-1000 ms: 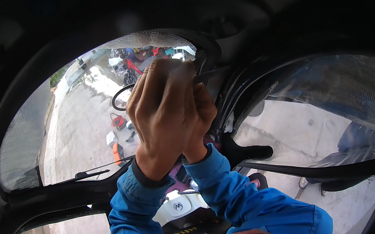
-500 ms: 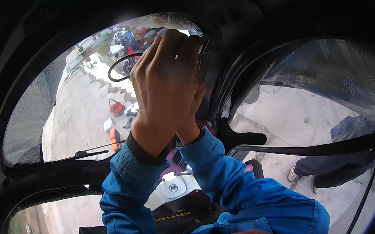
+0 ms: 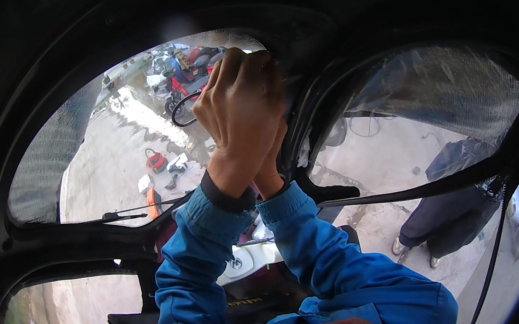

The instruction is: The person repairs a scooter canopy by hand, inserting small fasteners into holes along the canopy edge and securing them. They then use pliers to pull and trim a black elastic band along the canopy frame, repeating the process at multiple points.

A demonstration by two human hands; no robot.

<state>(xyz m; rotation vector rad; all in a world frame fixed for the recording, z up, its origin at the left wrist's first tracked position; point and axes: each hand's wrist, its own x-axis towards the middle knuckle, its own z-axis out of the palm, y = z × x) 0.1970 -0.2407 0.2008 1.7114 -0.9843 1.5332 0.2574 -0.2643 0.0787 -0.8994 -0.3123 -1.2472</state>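
Note:
Both hands are raised close together at the dark upper frame (image 3: 302, 85) between two clear windows. My left hand (image 3: 234, 113) is in front, its fingers curled at the frame's edge. A thin black loop (image 3: 174, 115), cord-like, sticks out to the left from behind it; whether the fingers hold this loop is hidden. My right hand (image 3: 275, 150) is mostly covered by the left, its fingers bent up against it. What the fingers grip cannot be made out.
A black frame with clear panes surrounds me; a white panel (image 3: 246, 261) lies below my arms. Through the front window (image 3: 107, 135) are a red basket (image 3: 156, 162), an orange object (image 3: 153, 202) and parked motorbikes (image 3: 187, 77). A person in dark trousers (image 3: 442, 224) stands outside at right.
Both hands, still together, have shifted slightly right and down relative to the window. The black loop has moved right and shows less. The person outside at right shows more fully.

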